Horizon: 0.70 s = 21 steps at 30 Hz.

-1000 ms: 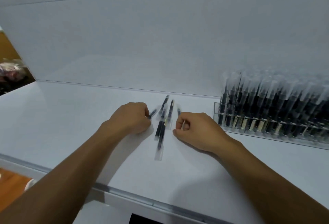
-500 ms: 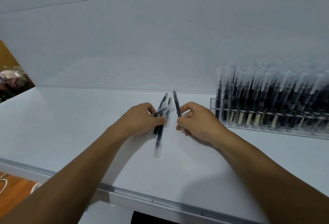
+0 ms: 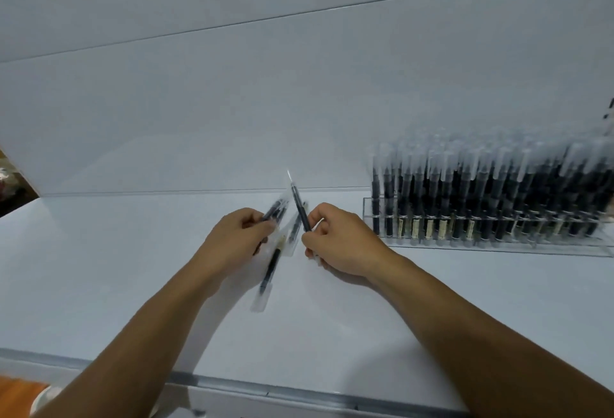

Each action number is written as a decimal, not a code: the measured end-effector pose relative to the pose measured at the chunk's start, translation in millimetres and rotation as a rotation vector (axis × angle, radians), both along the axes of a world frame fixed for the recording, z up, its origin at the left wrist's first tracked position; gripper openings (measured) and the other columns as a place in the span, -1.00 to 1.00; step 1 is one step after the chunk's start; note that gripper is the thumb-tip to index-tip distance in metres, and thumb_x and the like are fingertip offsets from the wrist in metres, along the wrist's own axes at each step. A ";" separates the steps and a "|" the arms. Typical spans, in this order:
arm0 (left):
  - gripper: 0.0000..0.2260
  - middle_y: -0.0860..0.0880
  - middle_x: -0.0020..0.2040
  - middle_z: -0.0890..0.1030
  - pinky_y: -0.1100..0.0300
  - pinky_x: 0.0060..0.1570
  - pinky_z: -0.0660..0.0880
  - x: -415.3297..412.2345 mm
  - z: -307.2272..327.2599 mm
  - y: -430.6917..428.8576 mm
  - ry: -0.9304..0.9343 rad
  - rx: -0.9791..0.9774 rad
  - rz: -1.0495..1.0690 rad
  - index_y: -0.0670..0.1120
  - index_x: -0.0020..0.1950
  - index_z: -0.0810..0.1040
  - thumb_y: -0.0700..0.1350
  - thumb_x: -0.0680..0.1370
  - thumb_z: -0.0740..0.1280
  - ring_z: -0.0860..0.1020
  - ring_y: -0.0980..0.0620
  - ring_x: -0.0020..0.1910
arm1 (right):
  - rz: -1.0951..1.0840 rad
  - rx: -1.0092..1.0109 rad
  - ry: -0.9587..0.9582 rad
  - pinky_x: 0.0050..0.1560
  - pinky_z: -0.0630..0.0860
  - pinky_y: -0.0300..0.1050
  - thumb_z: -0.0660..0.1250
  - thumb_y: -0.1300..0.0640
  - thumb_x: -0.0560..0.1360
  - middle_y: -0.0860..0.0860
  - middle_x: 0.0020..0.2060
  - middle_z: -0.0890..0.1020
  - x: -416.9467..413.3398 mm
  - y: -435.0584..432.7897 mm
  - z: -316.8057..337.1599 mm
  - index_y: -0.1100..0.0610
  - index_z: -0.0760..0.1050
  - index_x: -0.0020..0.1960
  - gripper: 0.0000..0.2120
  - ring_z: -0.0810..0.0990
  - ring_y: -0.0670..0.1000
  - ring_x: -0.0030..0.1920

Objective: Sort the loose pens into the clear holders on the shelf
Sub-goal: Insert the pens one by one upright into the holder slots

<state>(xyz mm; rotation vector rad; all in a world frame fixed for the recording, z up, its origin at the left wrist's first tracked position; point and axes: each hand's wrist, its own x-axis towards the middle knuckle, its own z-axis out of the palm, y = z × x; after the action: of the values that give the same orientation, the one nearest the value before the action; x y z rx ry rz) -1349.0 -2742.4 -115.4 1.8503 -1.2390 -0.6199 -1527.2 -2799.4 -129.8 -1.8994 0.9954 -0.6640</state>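
Head view, right hand pinching pen, left hand gripping pens

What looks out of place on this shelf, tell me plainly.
Only the unsorted stock. One loose pen lies slanted on the shelf beside the left hand, which grips a bundle of pens; the right hand pinches a single pen. The clear holder at right looks tidy, its rows of pens upright.
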 end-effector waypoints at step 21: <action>-0.91 -0.02 -0.32 0.58 0.36 -0.37 0.42 -203.5 0.8 -22.2 0.689 -0.256 -0.665 -0.08 -0.16 0.61 -0.07 0.48 0.38 0.51 0.14 -0.36 | -0.604 -0.289 -0.128 -0.13 0.60 0.12 0.40 0.13 0.51 0.03 -0.27 0.63 -214.7 21.9 23.3 0.00 0.48 0.03 -0.86 0.63 0.09 -0.20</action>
<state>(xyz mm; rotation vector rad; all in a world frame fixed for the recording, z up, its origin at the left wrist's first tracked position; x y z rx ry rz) -1552.5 -2764.6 -114.6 0.8532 -1.3426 -1.2577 -1741.9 -2777.6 -106.5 -1.7589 1.4659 -1.3211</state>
